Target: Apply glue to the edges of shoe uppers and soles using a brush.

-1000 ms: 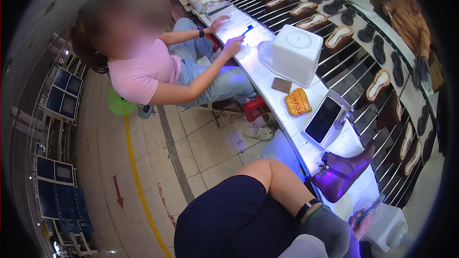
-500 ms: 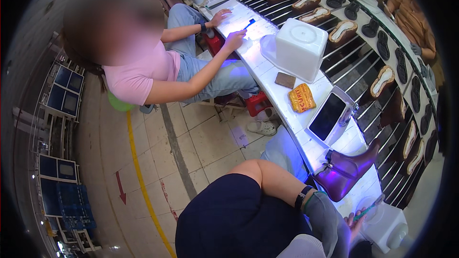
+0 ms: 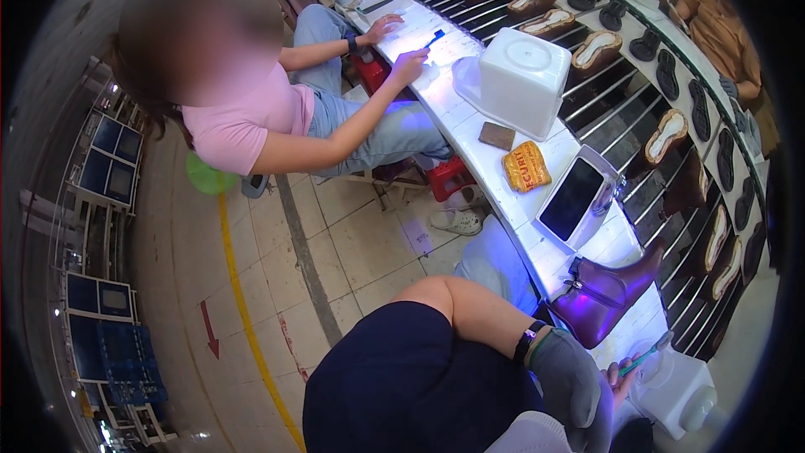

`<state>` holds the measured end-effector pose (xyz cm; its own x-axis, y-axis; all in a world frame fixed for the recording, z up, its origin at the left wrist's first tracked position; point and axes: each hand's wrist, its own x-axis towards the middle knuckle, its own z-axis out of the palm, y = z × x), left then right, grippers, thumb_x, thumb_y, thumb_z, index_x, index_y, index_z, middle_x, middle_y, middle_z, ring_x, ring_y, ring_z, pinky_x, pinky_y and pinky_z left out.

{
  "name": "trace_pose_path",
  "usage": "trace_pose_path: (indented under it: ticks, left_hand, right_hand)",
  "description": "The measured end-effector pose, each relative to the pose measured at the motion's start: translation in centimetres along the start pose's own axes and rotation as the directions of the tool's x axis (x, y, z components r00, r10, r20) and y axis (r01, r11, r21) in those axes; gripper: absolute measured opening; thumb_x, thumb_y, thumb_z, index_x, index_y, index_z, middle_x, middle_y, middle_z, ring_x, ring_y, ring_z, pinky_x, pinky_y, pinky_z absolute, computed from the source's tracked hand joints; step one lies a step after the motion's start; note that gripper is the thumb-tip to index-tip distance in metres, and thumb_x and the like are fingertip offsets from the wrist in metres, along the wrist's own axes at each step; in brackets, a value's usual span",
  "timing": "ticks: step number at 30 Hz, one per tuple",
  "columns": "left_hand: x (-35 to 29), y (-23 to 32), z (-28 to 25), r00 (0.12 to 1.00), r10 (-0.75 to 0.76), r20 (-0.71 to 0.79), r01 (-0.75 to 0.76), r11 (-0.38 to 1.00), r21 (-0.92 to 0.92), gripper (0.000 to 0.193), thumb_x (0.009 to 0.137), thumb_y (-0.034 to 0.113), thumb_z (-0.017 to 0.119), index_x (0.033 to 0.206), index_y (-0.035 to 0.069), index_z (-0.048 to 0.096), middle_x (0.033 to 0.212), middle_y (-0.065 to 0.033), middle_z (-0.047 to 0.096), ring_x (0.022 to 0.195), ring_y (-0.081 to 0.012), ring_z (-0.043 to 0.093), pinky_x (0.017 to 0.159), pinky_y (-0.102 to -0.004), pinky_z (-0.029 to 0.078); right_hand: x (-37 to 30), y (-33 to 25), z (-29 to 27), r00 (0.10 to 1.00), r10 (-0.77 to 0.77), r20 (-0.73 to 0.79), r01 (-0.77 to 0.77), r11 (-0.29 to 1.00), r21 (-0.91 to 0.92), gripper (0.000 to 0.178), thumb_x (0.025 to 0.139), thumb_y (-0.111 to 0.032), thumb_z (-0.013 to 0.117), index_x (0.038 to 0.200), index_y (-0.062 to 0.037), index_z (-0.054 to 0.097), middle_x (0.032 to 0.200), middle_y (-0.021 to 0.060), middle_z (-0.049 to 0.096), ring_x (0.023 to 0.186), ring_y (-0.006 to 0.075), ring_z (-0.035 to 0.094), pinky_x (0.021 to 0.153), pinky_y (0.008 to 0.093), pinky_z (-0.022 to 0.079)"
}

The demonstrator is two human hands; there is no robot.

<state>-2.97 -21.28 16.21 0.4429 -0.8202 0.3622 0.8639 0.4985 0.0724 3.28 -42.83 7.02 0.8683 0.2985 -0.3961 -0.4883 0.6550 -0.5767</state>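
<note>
Bare fingers of my right hand [image 3: 620, 386] pinch the green handle of a toothbrush [image 3: 639, 364], at the lower right. Its bristle end reaches over the rim of a white plastic container [image 3: 681, 394] lying on the bench. My left hand [image 3: 570, 382], in a grey glove with a dark band at the wrist, is bent just left of the right hand; its fingers point down and are partly hidden, so what they hold does not show. Beyond the glove, a brown ankle boot [image 3: 605, 295] with a side zipper lies tilted on the white bench [image 3: 496, 169].
Farther along are a phone in a white tray [image 3: 572, 197], a yellow packet [image 3: 527, 166], a brown block [image 3: 497, 135] and another white container [image 3: 521, 84]. A roller conveyor [image 3: 625, 113] carries shoe uppers and black soles. A co-worker [image 3: 243, 134] on the left holds a blue brush [image 3: 433, 39].
The whole view has shifted slightly, moving things a little up and left in the picture. My right hand keeps its hold on the toothbrush, and the boot lies as before.
</note>
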Motion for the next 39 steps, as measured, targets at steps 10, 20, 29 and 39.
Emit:
trace_pose_path:
  ticks: [10,20,29,39]
  left_hand:
    - [-1.3,7.0,1.5,0.739,0.658,-0.145,0.248,-0.066,0.967,0.049,0.089,0.036,0.053,0.125,0.002,0.051,0.113,-0.0165,0.060,0.091,-0.0299,0.059,0.079,-0.0384,0.048]
    - [-3.1,9.3,-9.6,0.378,0.898,-0.227,0.848,-0.238,0.474,0.057,0.093,0.049,0.043,0.127,0.004,0.050,0.097,-0.0247,0.063,0.090,-0.0412,0.062,0.083,-0.0476,0.046]
    - [-3.1,12.9,-10.3,0.371,0.818,-0.439,0.872,-0.144,0.467,0.085,0.075,0.078,0.046,0.105,0.001,0.062,0.088,-0.0234,0.067,0.083,-0.0381,0.066,0.076,-0.0424,0.049]
    - [-3.3,11.8,-12.7,0.451,0.760,-0.469,0.551,0.176,0.816,0.063,0.087,0.056,0.055,0.109,-0.003,0.063,0.096,-0.0133,0.068,0.088,-0.0222,0.064,0.078,-0.0334,0.048]
  right_hand:
    - [-0.4,-2.3,-0.6,0.946,-0.323,-0.033,0.287,0.880,-0.378,0.028,0.099,-0.023,0.049,0.116,0.0003,0.053,0.087,0.0036,0.058,0.058,0.0039,0.046,0.042,0.0160,0.031]
    - [-2.4,-4.9,-4.5,0.838,-0.541,-0.079,0.310,0.589,-0.746,0.022,0.095,-0.012,0.057,0.112,0.0011,0.059,0.096,0.0068,0.065,0.075,0.0080,0.054,0.063,0.0199,0.040]
    - [-2.3,-5.4,-3.3,0.810,-0.585,0.029,0.279,0.341,-0.898,0.022,0.090,-0.008,0.062,0.110,0.0014,0.063,0.088,0.0027,0.064,0.077,0.0061,0.054,0.064,0.0189,0.038]
    - [-3.8,-5.6,-2.4,0.773,-0.635,-0.001,0.292,0.356,-0.888,0.021,0.084,-0.001,0.064,0.105,0.0036,0.062,0.088,0.0032,0.063,0.078,0.0078,0.056,0.068,0.0203,0.044]
